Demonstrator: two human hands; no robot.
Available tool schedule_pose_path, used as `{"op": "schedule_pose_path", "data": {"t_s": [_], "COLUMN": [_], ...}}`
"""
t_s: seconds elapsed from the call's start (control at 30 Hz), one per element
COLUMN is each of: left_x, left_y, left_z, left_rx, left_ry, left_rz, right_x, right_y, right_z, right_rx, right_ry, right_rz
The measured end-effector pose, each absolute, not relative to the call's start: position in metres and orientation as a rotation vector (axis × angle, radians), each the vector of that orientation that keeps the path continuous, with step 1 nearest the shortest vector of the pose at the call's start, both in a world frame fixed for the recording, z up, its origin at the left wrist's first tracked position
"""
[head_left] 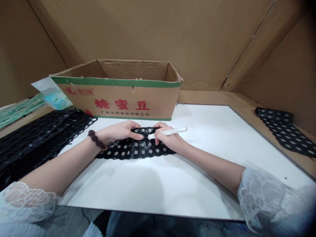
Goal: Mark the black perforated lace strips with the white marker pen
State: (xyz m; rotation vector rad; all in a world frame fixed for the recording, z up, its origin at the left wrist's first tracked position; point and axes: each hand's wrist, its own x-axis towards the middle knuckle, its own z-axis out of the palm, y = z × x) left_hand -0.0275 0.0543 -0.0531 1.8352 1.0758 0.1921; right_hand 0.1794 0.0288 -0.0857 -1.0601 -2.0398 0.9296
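A black sheet with rows of round holes lies on the white board in front of me, and white shows through the holes. My left hand pinches the sheet's far edge, thumb on top and fingers out of sight behind it. A dark beaded or hair-tie band circles the left wrist. In my right hand is a white pen-like marker, its tip pointing left and down at the sheet near my left thumb. The right fingers close round the marker and also rest on the sheet's upper right part.
An open cardboard box with a green rim stands behind my hands. Several black perforated sheets are piled at the left. Another perforated piece lies at the right, past the white board's edge. Cardboard walls surround the back and sides.
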Motion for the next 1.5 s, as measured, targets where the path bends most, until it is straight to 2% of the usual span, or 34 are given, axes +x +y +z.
{"op": "schedule_pose_path", "data": {"t_s": [0.37,0.6,0.93,1.33,1.5], "left_x": [-0.026,-0.027,-0.027,-0.024,-0.024], "left_y": [0.048,0.052,0.050,0.048,0.051], "left_z": [-0.052,-0.053,-0.056,-0.056,-0.055], "left_rx": [1.845,1.748,1.748,1.858,1.915], "left_ry": [1.148,1.104,1.144,1.211,1.214], "left_rz": [0.280,0.234,0.281,0.269,0.268], "right_x": [0.174,0.177,0.178,0.166,0.174], "right_y": [0.025,0.029,0.028,0.020,0.026], "right_z": [-0.084,-0.084,-0.083,-0.094,-0.091], "right_rx": [-1.112,-1.097,-1.111,-1.196,-1.129], "right_ry": [-2.116,-2.006,-2.067,-2.156,-2.074], "right_rz": [0.843,0.990,0.972,0.512,0.777]}}
